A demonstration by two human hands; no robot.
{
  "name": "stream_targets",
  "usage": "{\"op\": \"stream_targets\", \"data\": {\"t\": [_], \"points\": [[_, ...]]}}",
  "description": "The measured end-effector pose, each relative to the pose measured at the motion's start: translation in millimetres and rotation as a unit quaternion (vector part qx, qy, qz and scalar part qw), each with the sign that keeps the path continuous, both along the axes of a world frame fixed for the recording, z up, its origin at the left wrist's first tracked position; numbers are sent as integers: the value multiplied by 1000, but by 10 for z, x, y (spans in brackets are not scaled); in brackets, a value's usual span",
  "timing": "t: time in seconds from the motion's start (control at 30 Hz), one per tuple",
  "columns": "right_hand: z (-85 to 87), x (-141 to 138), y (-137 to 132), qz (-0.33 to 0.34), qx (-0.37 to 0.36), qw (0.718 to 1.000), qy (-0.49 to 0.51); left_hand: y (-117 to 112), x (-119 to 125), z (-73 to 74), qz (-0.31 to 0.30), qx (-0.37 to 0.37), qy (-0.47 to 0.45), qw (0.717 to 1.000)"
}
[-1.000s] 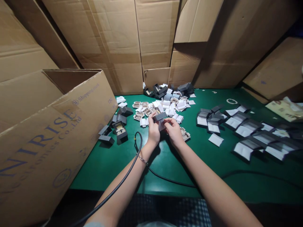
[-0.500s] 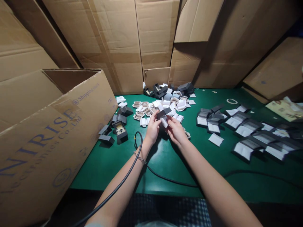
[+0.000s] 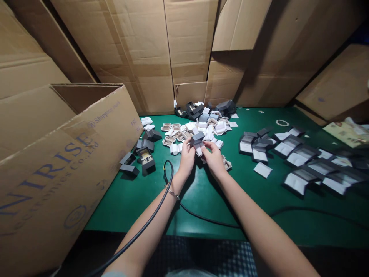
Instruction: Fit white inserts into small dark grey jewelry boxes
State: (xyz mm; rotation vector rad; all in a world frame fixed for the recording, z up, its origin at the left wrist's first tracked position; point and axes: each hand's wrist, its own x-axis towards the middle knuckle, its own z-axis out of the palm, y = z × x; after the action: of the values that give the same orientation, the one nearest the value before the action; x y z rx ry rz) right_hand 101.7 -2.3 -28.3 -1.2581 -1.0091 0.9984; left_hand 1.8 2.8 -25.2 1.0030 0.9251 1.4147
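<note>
Both my hands meet over the green table, holding one small dark grey box with a white insert under it. My left hand grips its left side with curled fingers. My right hand pinches its right side from below. Just beyond the hands lies a heap of white inserts and small beige trays. A few closed and open dark boxes sit to the left of my left hand.
A big open cardboard carton stands at the left. Rows of opened grey boxes with white linings cover the right of the table. Cardboard sheets wall the back. A black cable runs along my left arm.
The grey box was tilted up between my hands half a second ago; it now sits lower and flatter. Both hands stay in nearly the same place.
</note>
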Motion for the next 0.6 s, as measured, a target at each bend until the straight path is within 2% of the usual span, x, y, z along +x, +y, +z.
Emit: {"op": "stream_targets", "data": {"t": [0.1, 0.17, 0.43, 0.6], "points": [[-23, -12, 10, -6, -5, 1000, 7, -19, 5, -25, 70, -22, 40, 996], [-20, -32, 4, -10, -18, 1000, 22, -33, 2, -26, 103, -6, 88, 991], [15, -60, -6, -42, -39, 996, 66, -44, -50, -15, 96, 108, 230, 962], [-6, -26, -4, -57, -10, 998, -5, -12, -92, -49, 74, 154, 268, 948]]}}
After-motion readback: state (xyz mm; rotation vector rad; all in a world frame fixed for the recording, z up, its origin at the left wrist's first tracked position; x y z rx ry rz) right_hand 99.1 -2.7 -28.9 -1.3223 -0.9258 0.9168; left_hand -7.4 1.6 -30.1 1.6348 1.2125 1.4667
